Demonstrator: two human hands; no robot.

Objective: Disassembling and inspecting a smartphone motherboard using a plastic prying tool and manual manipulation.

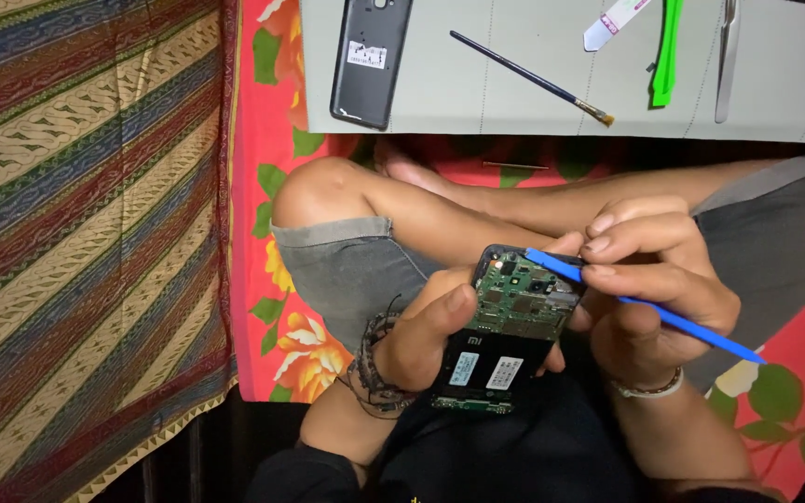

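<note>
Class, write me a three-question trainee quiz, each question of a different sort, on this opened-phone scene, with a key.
1. True or false: the right hand holds a blue pry tool against the opened phone.
2. Which lies on the grey mat? A) phone back cover B) hammer C) cup
3. Fill in: the left hand grips the ____.

Key:
1. True
2. A
3. phone

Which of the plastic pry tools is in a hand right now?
The blue pry tool, pinched in the right hand; the green one lies on the grey mat.
</note>
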